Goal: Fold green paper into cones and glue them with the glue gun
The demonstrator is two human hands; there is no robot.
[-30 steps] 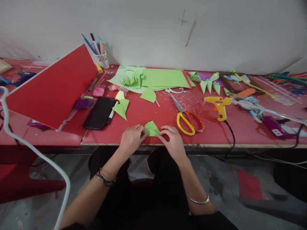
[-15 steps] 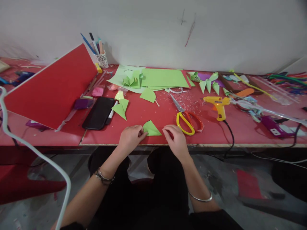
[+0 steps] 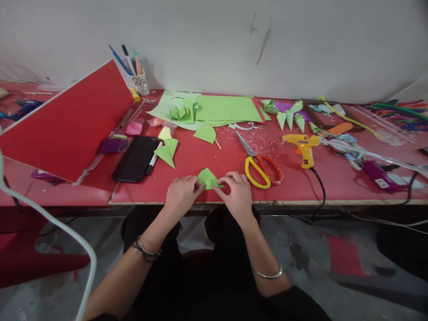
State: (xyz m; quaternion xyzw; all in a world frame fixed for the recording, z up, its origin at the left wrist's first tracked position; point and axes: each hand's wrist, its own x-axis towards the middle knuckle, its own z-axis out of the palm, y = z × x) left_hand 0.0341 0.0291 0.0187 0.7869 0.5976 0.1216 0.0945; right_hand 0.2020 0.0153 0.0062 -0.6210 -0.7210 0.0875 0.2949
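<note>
Scissors (image 3: 250,152): landmark, lying on the red tabletop (image 3: 187,160).
Green paper piece (image 3: 207,176): left of the scissors, held at both sides.
Left hand (image 3: 181,191): thumb and fingers pinching the paper's left edge.
Right hand (image 3: 236,196): thumb and forefinger pinching its right corner, just left of the scissors.
Glue gun (image 3: 305,150): near, right of the scissors.
Phone (image 3: 135,159): well left of the scissors.

On my head feed, I find the paper piece (image 3: 207,177) near the front edge of the surface (image 3: 227,156), between my left hand (image 3: 182,192) and right hand (image 3: 236,196); leftward and farther back, folded paper (image 3: 167,151), marker (image 3: 154,159) and phone (image 3: 135,159), in that order, then the board (image 3: 73,118); rightward, scissors (image 3: 254,157), glue gun (image 3: 303,145) and power strip (image 3: 377,176); behind, paper sheets (image 3: 230,108) along the wall (image 3: 200,49), pen cup (image 3: 139,84) to their left
</note>
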